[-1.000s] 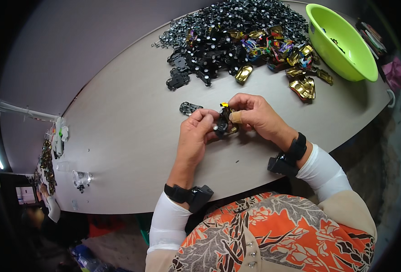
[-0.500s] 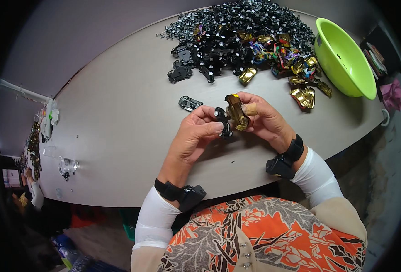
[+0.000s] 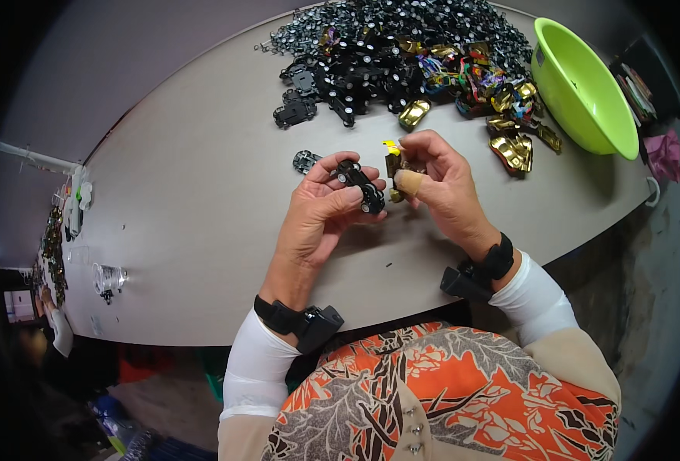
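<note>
Between the thumb and fingers of my left hand (image 3: pixel 320 211) is a black toy car chassis (image 3: pixel 361 187) with wheels, tilted above the table. Close beside it, my right hand (image 3: pixel 440 180) pinches a gold toy car body (image 3: pixel 393 165) with a bright yellow end, turned edge-on and partly covered by my fingers. A small gap parts the body from the chassis. Just beyond my left fingers a grey-black car base (image 3: pixel 304 160) lies on the table. Farther off rests a single gold car body (image 3: pixel 414 114).
A heap of black chassis (image 3: pixel 370 73) and small wheel parts spreads across the far side, with colourful car bodies (image 3: pixel 470 77) at its right. A green basin (image 3: pixel 578 92) stands far right. A clear cup (image 3: pixel 109 278) is at left, and another person's arm (image 3: pixel 61 330) shows beyond.
My left hand has drawn slightly left and turned the chassis more lengthwise into view. The gold body has been rotated edge-on in my right hand. The whole view has shifted a little.
</note>
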### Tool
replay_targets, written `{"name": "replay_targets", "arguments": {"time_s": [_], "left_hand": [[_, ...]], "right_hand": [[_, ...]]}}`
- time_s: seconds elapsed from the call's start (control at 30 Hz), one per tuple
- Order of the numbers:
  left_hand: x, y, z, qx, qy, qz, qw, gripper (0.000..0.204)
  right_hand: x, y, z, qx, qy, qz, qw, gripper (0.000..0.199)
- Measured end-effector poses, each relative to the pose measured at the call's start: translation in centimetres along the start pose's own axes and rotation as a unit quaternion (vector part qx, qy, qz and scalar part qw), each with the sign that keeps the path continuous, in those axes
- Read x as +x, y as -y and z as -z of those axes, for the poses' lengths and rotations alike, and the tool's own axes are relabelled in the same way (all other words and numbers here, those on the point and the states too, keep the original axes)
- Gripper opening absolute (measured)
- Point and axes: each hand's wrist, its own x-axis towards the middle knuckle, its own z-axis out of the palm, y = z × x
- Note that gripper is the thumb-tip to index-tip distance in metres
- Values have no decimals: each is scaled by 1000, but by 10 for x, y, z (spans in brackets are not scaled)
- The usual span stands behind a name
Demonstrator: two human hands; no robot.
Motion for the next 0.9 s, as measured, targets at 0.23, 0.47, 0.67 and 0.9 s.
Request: {"name": "replay_targets", "arguments": {"time_s": [0.23,0.47,0.67,0.9], "left_hand": [[1,1,-3,36,-4,-33,999,48],[0,3,-3,66,-4,-44,997,49],[-1,1,-5,69,0,-44,997,45],[-4,-1,-10,104,-19,-44,993,43]], "right_hand": [[-4,-2,-9,-46,11,23,999,33],[-4,-12,-9,-81,13,76,994,28],[-6,-13,-9,-171,29,101,980,26],[-7,-7,-13,-206,41,108,972,32]]}}
